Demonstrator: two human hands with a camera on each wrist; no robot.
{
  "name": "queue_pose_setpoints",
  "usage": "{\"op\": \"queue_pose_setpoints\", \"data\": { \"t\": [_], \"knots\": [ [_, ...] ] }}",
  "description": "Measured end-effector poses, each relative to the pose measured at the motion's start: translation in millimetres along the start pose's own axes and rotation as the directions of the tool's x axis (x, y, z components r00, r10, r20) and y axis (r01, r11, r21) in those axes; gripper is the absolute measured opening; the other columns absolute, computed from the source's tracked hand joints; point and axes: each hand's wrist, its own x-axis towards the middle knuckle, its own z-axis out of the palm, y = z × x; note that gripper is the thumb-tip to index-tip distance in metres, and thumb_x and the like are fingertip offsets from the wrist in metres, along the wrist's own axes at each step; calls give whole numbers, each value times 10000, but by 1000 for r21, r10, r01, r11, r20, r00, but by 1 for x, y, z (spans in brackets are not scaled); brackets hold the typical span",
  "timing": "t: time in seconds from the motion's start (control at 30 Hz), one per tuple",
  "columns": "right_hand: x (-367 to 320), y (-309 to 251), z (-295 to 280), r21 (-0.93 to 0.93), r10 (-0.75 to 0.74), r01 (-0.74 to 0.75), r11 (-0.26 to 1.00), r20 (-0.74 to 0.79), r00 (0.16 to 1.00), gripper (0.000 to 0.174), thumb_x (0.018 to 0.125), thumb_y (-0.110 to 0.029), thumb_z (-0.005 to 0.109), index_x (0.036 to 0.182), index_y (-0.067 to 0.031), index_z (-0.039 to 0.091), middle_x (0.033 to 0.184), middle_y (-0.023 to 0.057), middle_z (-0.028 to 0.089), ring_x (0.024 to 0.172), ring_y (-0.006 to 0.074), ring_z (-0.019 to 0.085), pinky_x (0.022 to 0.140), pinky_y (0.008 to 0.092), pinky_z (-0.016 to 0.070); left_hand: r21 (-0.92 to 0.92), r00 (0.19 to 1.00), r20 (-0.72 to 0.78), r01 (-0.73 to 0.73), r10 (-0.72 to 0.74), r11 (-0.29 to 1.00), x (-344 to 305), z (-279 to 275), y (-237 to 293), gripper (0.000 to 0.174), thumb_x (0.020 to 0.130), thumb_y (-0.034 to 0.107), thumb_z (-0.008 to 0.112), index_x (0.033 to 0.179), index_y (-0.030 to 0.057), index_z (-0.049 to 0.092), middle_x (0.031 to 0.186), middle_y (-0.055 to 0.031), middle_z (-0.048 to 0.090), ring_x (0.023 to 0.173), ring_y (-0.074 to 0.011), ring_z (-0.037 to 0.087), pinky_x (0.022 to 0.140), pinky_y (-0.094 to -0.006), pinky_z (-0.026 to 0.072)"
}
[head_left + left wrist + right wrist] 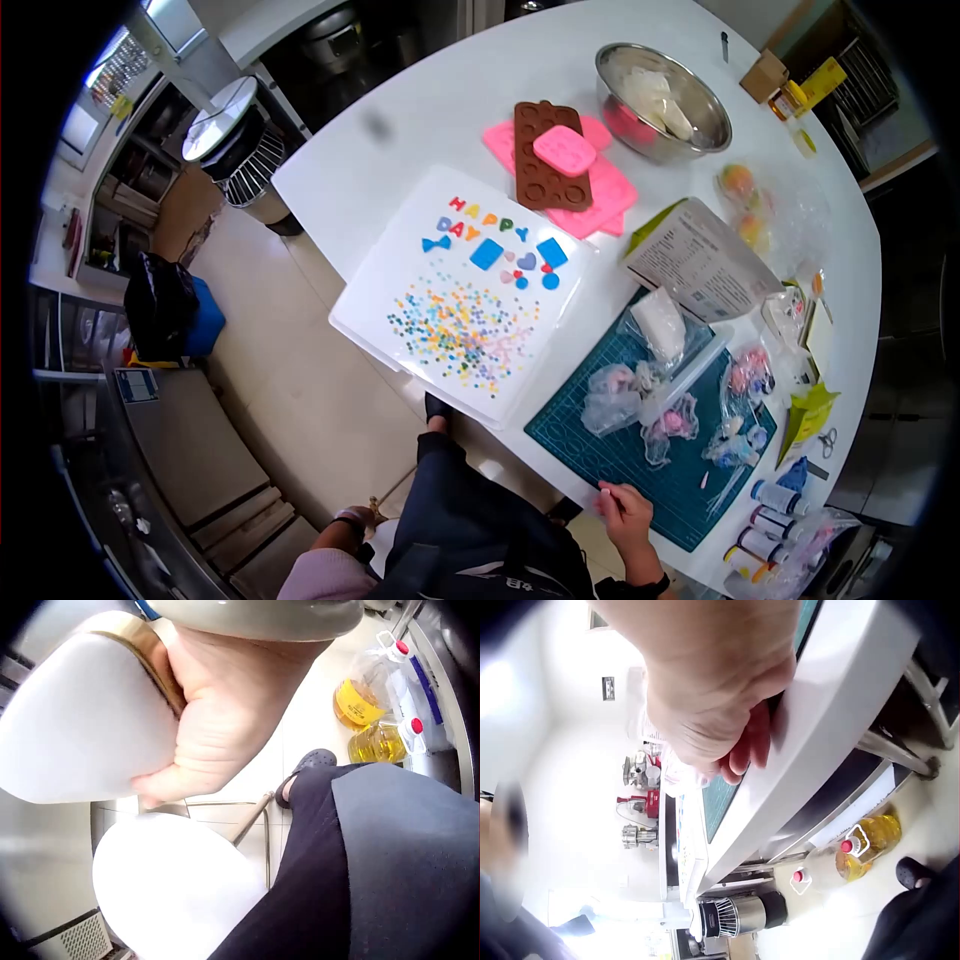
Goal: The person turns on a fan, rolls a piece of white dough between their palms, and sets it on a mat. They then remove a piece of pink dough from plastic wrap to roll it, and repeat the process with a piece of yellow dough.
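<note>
A white tabletop (450, 110) with a curved far edge carries a white tray (400, 250) and a green cutting mat (572, 420) along its near edge, pink moulds (612, 200) and a steel bowl (703, 108) farther back, bottles (775, 497) toward the near right corner, and scissors (827, 441) by the right edge.

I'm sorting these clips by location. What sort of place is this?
Probably a baking kitchen: a brown mold, letters spelling HAPPY DAY, and what looks like a mixer show it.

"happy day" in coloured letters (489, 219), white tray (400, 260)
</note>
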Motion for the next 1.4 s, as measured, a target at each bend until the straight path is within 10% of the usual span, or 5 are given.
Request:
{"op": "queue_pose_setpoints", "data": {
  "t": [0.33, 0.53, 0.8, 1.1, 1.4],
  "knots": [
    [67, -107, 30, -101, -240, 267, 958, 218, 946, 75, 846, -43, 589, 851, -14, 658, 686, 81, 636, 590, 190, 607, 527, 278, 461, -323, 992, 65, 126, -111, 938, 76, 4, -125, 465, 579, 311, 766, 963, 58, 704, 1018, -134, 669, 932, -259, 625, 807, -389, 492],
    [90, -207, 78, -63, 87, -68, 996, 381, 921, 211, 866, -176, 605, 1041, -68, 653, 935, 114, 677, 825, 237, 647, 727, 333, 505, -591, 976, -218, -120, -15, 798, 21, -28, -160, 579, 716, 178, 686, 1267, 94, 529, 1201, -153, 592, 1061, -283, 588, 916, -395, 470],
    [116, -259, 116, 22, -257, 305, 952, 598, 759, 192, 838, -166, 641, 995, -57, 657, 814, 115, 659, 717, 252, 621, 661, 319, 489, -494, 611, -754, -287, -240, 821, -56, -152, -247, 431, 723, 292, 677, 1115, 119, 634, 1092, -181, 626, 1071, -335, 565, 931, -399, 446],
    [161, -215, 139, 29, -17, -10, 1000, 793, 609, 230, 894, -225, 594, 894, -11, 680, 672, 68, 662, 629, 115, 636, 586, 235, 491, -491, 350, -860, -369, -372, 789, -221, -224, -284, 350, 775, 211, 630, 1084, 46, 631, 955, -192, 662, 929, -313, 627, 832, -390, 491],
    [162, -247, 200, 79, -7, -39, 996, 511, 860, 210, 903, -70, 547, 1080, -28, 652, 847, 81, 618, 710, 131, 620, 624, 241, 528, -521, 242, -853, -450, -463, 725, -258, -351, -426, 278, 770, 203, 613, 955, 6, 678, 833, -206, 668, 783, -317, 656, 735, -367, 515]
  ]
}}
